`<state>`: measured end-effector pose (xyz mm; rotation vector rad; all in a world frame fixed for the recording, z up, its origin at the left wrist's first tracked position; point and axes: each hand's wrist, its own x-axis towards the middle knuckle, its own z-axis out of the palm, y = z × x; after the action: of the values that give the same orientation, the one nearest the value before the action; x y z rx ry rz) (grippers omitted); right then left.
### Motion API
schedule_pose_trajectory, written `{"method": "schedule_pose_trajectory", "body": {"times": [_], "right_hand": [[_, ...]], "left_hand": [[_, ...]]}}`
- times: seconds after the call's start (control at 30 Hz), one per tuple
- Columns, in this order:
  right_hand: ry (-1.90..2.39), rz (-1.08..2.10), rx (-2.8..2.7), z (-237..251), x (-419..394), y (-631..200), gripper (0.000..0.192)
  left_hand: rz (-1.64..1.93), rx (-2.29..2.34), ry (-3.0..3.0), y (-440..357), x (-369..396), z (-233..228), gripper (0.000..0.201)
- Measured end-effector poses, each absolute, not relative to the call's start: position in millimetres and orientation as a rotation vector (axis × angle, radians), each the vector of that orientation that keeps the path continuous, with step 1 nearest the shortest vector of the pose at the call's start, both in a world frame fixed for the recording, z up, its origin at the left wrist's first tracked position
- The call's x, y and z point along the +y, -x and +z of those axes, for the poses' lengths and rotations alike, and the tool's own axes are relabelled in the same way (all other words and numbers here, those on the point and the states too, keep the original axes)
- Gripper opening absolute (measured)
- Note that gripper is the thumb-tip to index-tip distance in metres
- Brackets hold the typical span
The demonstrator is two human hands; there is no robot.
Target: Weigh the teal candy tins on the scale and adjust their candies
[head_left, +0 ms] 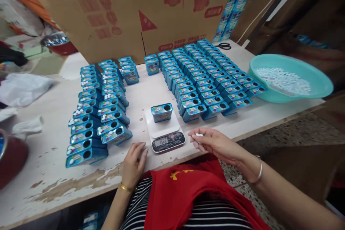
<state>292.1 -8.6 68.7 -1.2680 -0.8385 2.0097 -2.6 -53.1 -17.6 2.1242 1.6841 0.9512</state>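
- A blue box [161, 112] stands upright on the white scale [167, 130], near the front edge of the bench [59, 113].
- Its long axis runs left to right, nearly square to the person; the dark round opening in its top sits at the right end.
- The right hand [217, 144] is just beside the scale's right side, thumb and fingers pinching white pellets [199, 135]; from it, the box lies forward and left, opening end closer.
- The left hand [134, 163] rests by the scale's left front corner, fingers loosely curled, thumb apart, nothing visible in it; the box lies forward and right.
- Neither hand touches the box, and neither looks clearly nearer.
- Rows of similar boxes [194, 110] flank the scale; a turquoise basin [320, 81] of white pellets stands to the right.
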Motion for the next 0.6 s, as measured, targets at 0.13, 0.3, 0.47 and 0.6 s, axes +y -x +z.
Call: {"method": "schedule_pose_trajectory", "body": {"times": [0.13,0.3,0.47,0.6], "right_hand": [[1.333,1.833,-1.150,91,27,-280,0.034],[1.380,1.524,-1.617,117,74,-253,0.018],[1.437,1.272,-1.993,120,101,-233,0.017],[1.427,1.032,-2.316,118,105,-230,0.019]], "left_hand": [[0.982,1.650,-2.083,3,-46,-18,0.021],[1.040,1.611,-2.089,7,-32,-12,0.018],[1.058,1.597,-2.054,10,-24,-8,0.018],[1.060,1.586,-2.041,9,-21,-5,0.016]]}}
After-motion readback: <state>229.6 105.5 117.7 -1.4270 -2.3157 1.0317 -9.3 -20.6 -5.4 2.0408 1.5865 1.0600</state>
